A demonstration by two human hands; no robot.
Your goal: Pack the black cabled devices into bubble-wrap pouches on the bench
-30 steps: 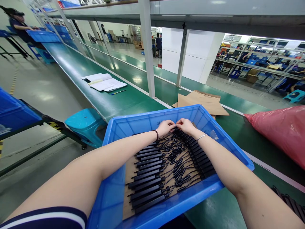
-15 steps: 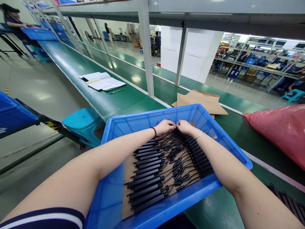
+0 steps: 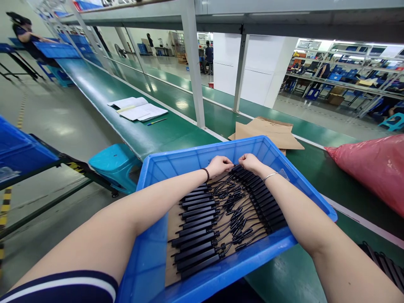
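A blue plastic crate (image 3: 148,261) rests in front of me on the green conveyor. Two rows of slim black units (image 3: 195,235) with thin black cables (image 3: 235,210) lie on brown cardboard inside it. Both my hands reach to the crate's far end. My left hand (image 3: 219,164) has its fingers curled down over the far end of the cables. My right hand (image 3: 249,162) is curled the same way at the top of the right-hand row. What the fingers pinch is hidden beneath them. A bead bracelet is on the left wrist, a metal bangle on the right.
Flat cardboard sheets (image 3: 268,131) lie behind the crate. A pink plastic bag (image 3: 375,168) bulges at the right. Open papers and a pen (image 3: 139,110) sit farther up the belt (image 3: 176,130). A teal stool (image 3: 113,164) stands at the left. A person (image 3: 25,35) works far off.
My hands have drawn slightly apart at the crate's far end; they were touching before. The view shifted a little.
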